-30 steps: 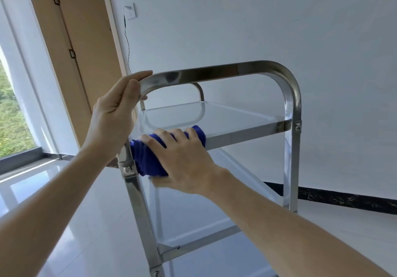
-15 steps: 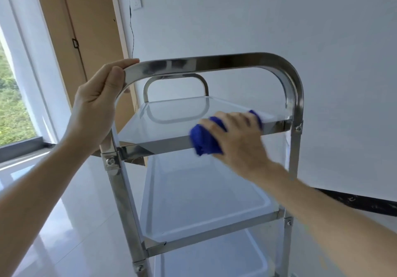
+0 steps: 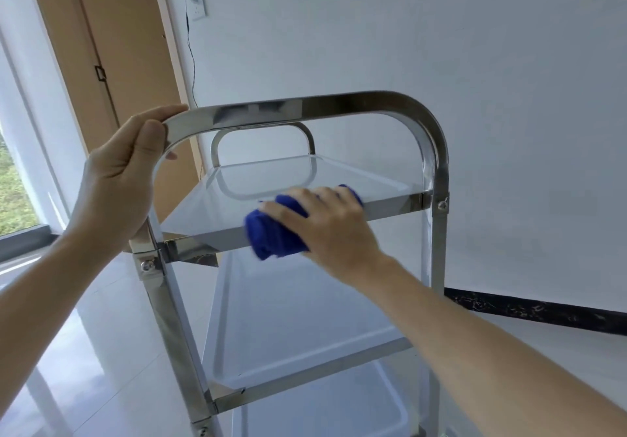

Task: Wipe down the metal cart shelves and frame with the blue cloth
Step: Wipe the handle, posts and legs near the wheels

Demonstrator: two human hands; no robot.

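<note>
Two hands work the shiny steel cart (image 3: pixel 431 151): left hand (image 3: pixel 117 178) curls round its rounded handle; right hand (image 3: pixel 325 226) presses a bunched, plush blue cloth (image 3: pixel 271 236) on the top shelf's front rim, fingers (image 3: pixel 281 207) wrapped over it.

Blue cloth (image 3: pixel 271 233) against top shelf (image 3: pixel 210 233)

Your path along the top shelf (image 3: pixel 339 178) front edge is bounded by 2 uprights: left post (image 3: pixel 163 301), right post (image 3: pixel 437 233). The handle bar (image 3: pixel 305 107) arches overhead; open gap beneath it. Middle shelf (image 3: pixel 305 318) lies unobstructed below.
</note>
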